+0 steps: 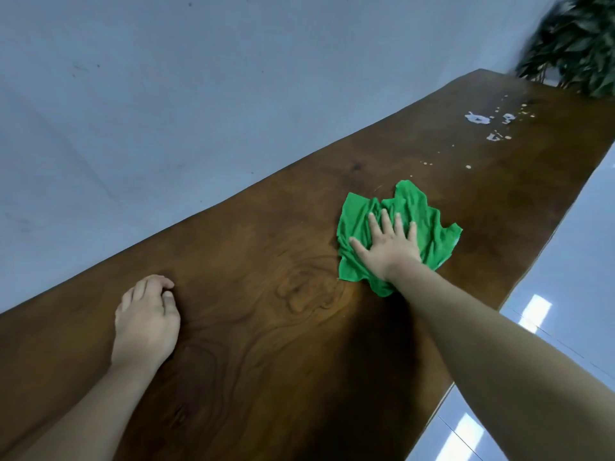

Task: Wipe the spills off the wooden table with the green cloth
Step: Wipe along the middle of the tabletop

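A crumpled green cloth (422,214) lies spread on the long dark wooden table (266,267). My right hand (389,244) presses flat on the cloth, fingers spread, palm down. My left hand (146,321) rests on the bare wood at the near left, fingers curled under, holding nothing. White spills (477,118) and several small droplets (499,137) sit on the table beyond the cloth, toward the far end.
A leafy green plant (575,44) stands at the table's far end, top right. A pale wall (166,111) runs along the table's left edge. Glossy light floor (565,294) lies past the right edge.
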